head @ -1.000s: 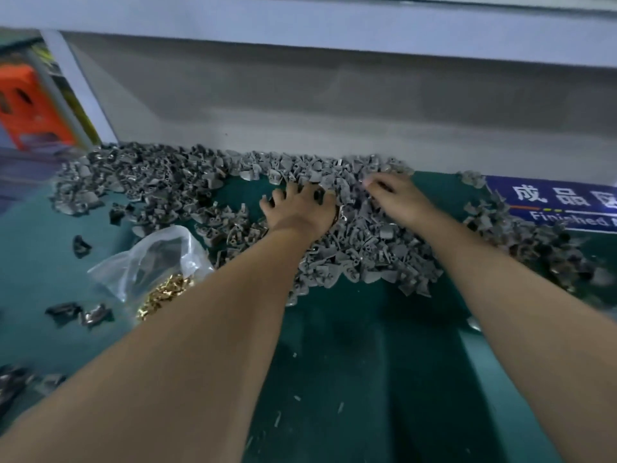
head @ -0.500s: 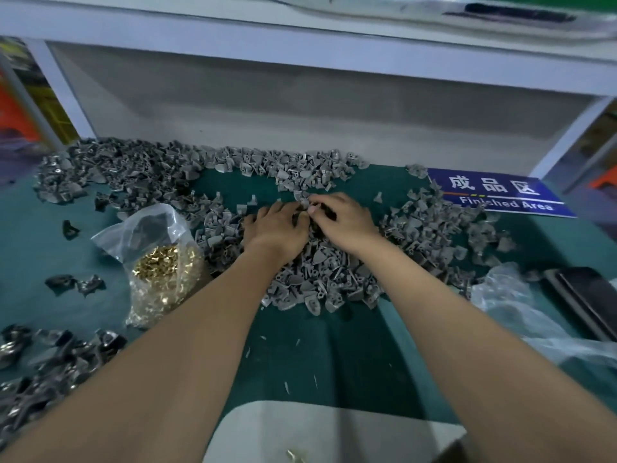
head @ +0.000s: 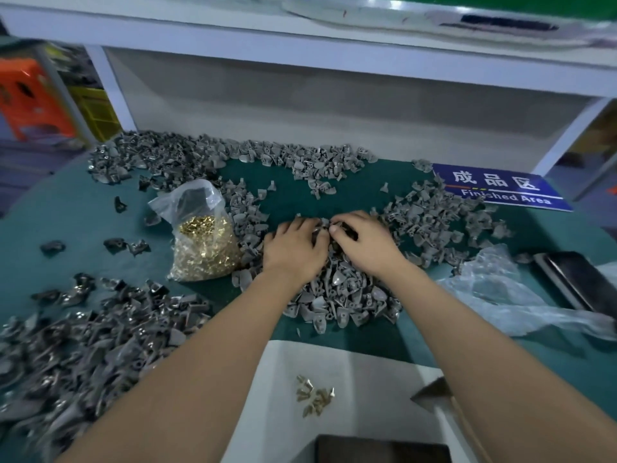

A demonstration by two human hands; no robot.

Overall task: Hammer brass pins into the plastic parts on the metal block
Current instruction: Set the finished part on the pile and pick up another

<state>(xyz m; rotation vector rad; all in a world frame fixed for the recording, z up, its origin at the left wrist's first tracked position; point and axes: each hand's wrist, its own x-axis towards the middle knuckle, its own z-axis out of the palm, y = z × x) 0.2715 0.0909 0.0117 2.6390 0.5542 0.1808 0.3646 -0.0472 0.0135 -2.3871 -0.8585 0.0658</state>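
Note:
A heap of grey plastic parts lies on the green table, with more spread along the back. My left hand rests on top of the heap with its fingers bent over the parts. My right hand sits beside it, fingertips touching the left, fingers and thumb curled round some parts. A clear bag of brass pins stands left of my hands. Several loose brass pins lie on a white board near me. A dark metal block shows at the bottom edge. A hammer head pokes out beside my right forearm.
A darker pile of parts covers the near left. A blue "Finished Area" sign lies at the back right. Crumpled clear plastic and a dark flat tray sit on the right. A white shelf overhangs the back.
My hands have come together and drawn a heap of grey parts toward me. The view has dropped, so the white board, loose pins, hammer head and block now show.

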